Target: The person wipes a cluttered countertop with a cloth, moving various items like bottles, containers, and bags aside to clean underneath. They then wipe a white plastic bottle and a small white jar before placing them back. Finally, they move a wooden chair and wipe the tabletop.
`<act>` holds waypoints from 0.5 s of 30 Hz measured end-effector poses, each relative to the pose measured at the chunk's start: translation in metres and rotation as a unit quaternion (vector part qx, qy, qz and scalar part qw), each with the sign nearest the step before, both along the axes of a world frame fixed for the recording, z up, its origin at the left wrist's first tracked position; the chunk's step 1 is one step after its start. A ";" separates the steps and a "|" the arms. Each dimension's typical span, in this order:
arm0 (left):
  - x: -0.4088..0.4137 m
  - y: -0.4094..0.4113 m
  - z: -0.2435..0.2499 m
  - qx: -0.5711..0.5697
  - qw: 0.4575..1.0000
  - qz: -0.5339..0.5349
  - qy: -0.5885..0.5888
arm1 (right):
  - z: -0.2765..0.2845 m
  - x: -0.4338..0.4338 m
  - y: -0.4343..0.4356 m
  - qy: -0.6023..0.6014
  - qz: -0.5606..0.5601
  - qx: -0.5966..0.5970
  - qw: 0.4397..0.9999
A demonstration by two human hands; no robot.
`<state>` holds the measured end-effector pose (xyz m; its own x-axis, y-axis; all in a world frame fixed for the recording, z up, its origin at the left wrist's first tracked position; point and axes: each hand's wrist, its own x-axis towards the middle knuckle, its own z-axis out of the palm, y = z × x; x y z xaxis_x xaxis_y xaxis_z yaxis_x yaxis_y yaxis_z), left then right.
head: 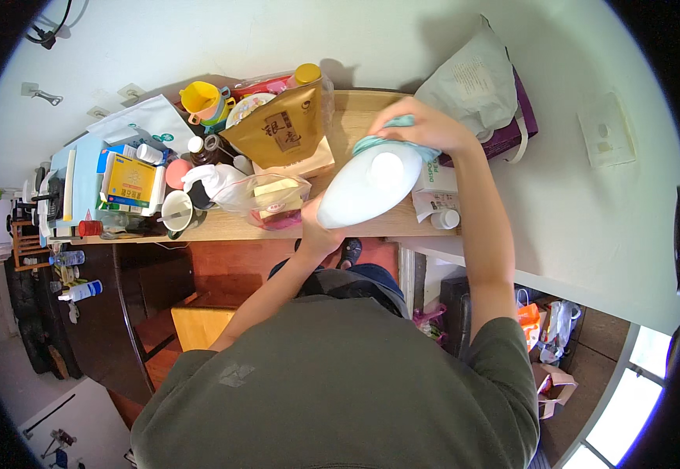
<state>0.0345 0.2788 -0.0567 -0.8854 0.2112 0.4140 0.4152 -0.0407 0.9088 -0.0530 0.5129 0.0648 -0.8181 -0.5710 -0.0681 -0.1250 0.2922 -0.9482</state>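
A large white plastic bottle (pixel 363 190) with a round white cap is tilted above the wooden tabletop (pixel 351 114). My left hand (pixel 318 228) grips its lower left end. My right hand (pixel 422 126) holds a light teal cloth (pixel 384 139) against the bottle's far side. Just left of the bottle stands a gold foil pouch (pixel 284 126) bearing writing, with a clear zip bag (pixel 269 202) nearer to me. Below my right wrist are a white and green box (pixel 436 176) and a small white bottle (pixel 445 219), partly beside the table's front edge.
Stacked coloured cups (pixel 201 101), a mug (pixel 177 211), a yellow medicine box (pixel 130 180) and a white paper bag (pixel 140 126) crowd the left side. At the back right, a grey plastic bag (pixel 471 88) rests by a purple box (pixel 524 111). The wall runs behind.
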 end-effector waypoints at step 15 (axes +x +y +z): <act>0.002 0.000 -0.009 0.007 1.000 0.002 -0.010 | 0.001 0.049 -0.021 0.163 -0.179 -0.054 0.969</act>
